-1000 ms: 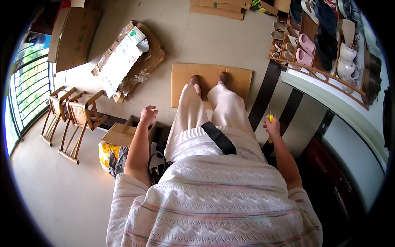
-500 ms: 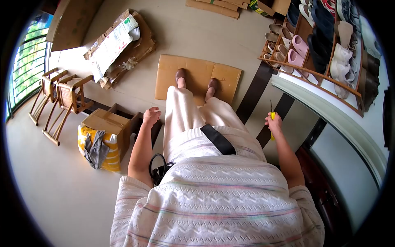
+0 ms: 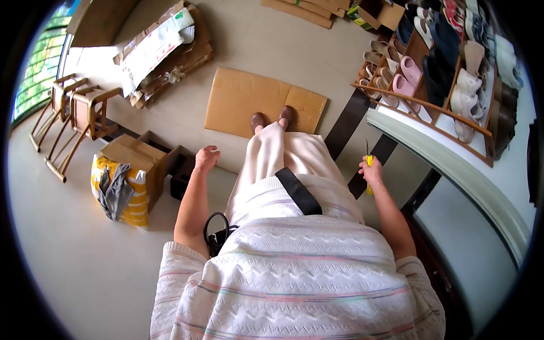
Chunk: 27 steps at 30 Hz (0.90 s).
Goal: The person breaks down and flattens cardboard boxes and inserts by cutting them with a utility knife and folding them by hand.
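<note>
A yellow box cutter [image 3: 369, 160] with its dark blade extended is gripped in my right hand [image 3: 372, 170], the blade pointing forward, away from my body. My left hand [image 3: 207, 158] hangs at my side, fingers loosely curled and apart, holding nothing. Under and in front of my feet lies a flat cardboard sheet [image 3: 243, 96] with a fold line across it. My brown shoes stand at its near edge. Nearest to my left hand is a cardboard box [image 3: 133, 152] on the floor, with a yellow-and-white striped bag [image 3: 133, 207] and a grey cloth against it.
Flattened cardboard [image 3: 184, 59] is piled ahead on the left. Two bamboo stools [image 3: 85, 113] stand at the left by a barred window. A wooden shoe rack [image 3: 422, 102] full of shoes is on the right, near a pale door frame [image 3: 453, 153]. More cardboard [image 3: 306, 11] lies at the far end.
My feet have shifted on the cardboard sheet, now closer together at its near edge. The view has moved slightly; the box cutter stays in my right hand.
</note>
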Available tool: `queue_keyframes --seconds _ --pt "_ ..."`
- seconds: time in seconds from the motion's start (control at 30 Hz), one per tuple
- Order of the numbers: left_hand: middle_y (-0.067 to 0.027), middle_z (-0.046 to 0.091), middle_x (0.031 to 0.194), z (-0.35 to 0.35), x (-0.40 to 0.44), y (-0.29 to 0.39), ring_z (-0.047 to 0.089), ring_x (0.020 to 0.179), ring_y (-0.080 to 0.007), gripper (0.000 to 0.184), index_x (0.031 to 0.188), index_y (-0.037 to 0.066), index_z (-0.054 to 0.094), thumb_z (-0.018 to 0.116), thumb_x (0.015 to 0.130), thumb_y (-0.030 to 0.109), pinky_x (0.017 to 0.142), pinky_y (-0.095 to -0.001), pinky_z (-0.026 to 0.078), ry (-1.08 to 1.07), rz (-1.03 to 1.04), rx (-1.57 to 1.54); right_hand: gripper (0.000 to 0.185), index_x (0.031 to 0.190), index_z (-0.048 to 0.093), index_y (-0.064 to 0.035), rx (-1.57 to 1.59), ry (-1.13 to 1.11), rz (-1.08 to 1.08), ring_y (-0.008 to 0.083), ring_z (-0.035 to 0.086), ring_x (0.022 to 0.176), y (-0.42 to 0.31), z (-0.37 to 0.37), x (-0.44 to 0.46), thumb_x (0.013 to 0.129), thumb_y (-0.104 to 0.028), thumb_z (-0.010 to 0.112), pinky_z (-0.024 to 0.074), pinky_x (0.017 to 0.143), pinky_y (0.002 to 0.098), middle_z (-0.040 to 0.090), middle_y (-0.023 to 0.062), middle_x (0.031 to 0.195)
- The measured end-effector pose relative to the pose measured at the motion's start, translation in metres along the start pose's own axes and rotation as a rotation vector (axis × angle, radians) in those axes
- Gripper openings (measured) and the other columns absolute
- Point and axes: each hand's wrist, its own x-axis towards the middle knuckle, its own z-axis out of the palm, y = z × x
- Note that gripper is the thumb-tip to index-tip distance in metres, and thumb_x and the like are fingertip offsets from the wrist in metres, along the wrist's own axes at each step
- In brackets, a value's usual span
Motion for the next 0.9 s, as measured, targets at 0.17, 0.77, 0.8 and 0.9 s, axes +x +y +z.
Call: queue_keyframes --seconds 0.17,0.77,0.8,0.9 --pt "-0.0063 0.065 0.073 -0.003 0.005 -0.053 0.061 0.061 -0.0141 0.036 0.105 0.008 0.061 0.061 0.074 0.026 0.063 -0.0269 0.049 0.052 0.073 -0.044 0.017 0.099 0.052 -0.0072 -0.034 -0.004 0.003 0.0095 0.057 0.051 -0.007 0.026 0.0 0.083 -0.007 0.049 0.0406 0.04 0.0233 0.06 0.0023 0.074" --pt "-0.0111 0.065 0.096 0.154 -0.043 -0.096 0.061 0.092 -0.0232 0.041 0.104 0.006 0.062 0.062 0.069 0.028 0.082 -0.0309 0.046 0.158 -0.124 -0.229 0.024 0.099 0.056 -0.0021 -0.287 -0.365 -0.461 0.012 0.059 0.051 -0.062 0.035 0.058 0.076 -0.01 0.056 0.0474 0.051 0.0267 0.062 0.006 0.07" --pt "-0.0113 0.064 0.097 0.169 -0.046 -0.093 0.06 0.094 -0.024 0.042 0.104 0.006 0.062 0.062 0.069 0.029 0.083 -0.0314 0.046 0.158 -0.115 -0.198 0.024 0.099 0.056 -0.0041 -0.345 -0.378 -0.496 0.0118 0.059 0.052 -0.048 0.032 0.074 0.077 -0.012 0.056 0.0455 0.048 0.0264 0.062 0.0049 0.069" --pt "-0.0113 0.064 0.097 0.217 -0.061 -0.074 0.06 0.094 -0.025 0.042 0.104 0.006 0.062 0.063 0.069 0.03 0.084 -0.0325 0.046 0.119 -0.174 -0.172 0.023 0.097 0.057 -0.0053 -0.59 -0.274 -0.707 0.0163 0.06 0.053 0.006 0.017 0.123 0.076 -0.013 0.057 0.0478 0.053 0.0308 0.061 0.008 0.068"
